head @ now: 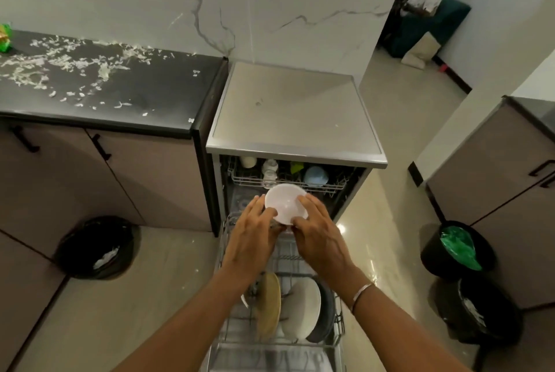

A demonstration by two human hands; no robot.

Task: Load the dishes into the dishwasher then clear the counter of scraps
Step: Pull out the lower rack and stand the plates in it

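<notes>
Both hands hold a small white bowl [285, 202] over the pulled-out lower rack [282, 254] of the open dishwasher [295, 107]. My left hand [255, 230] grips its left rim and my right hand [318, 229] grips its right rim. Three plates stand upright in the lower rack near me: a tan plate [268, 304], a white plate [301, 307] and a dark plate [326, 311]. The upper rack [288, 181] holds a cup, a glass, a green item and a blue bowl [315, 176]. White scraps [69, 66] lie scattered over the black counter [156, 95].
A black bin [96, 247] with a dark liner stands on the floor at the left. Two more bins stand at the right, one with a green liner [458, 248]. A green packet [5, 38] sits at the counter's far left. People sit in the room beyond.
</notes>
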